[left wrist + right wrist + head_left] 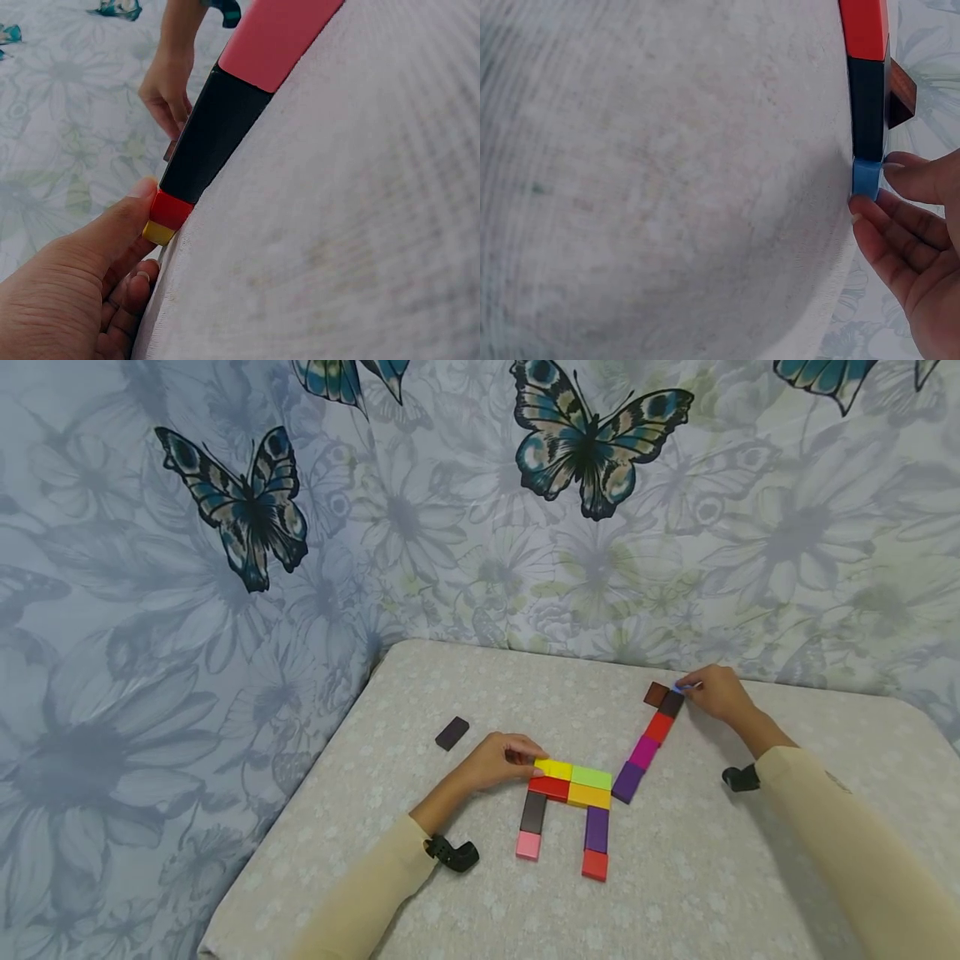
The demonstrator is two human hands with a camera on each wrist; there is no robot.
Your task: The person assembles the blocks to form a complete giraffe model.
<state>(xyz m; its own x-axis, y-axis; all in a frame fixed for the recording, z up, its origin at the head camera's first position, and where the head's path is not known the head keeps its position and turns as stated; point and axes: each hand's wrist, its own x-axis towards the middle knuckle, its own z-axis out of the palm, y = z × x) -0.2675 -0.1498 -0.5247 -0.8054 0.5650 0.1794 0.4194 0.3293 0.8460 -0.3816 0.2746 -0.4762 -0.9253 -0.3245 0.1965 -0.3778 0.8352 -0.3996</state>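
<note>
Flat coloured blocks lie in a four-legged figure on the cloth. My left hand [501, 760] is at its left end, thumb and fingertips around the corner of the yellow block [553, 767], with the thumb beside the red block [549, 788]. Farther right, a slanting row of blocks rises from the body: purple [628, 782], magenta [644, 751], red [659, 727] and dark [671, 704]. At the top of that row my right hand [716, 692] pinches a small blue block [866, 178] against the dark one's end. A brown block [656, 694] sits beside them.
A loose dark block [452, 733] lies left of the figure. Green [591, 777] and orange-yellow [588, 796] blocks make up the body's right half. Two legs run down, ending in pink [528, 845] and red blocks. A butterfly-patterned wall [465, 568] borders the table.
</note>
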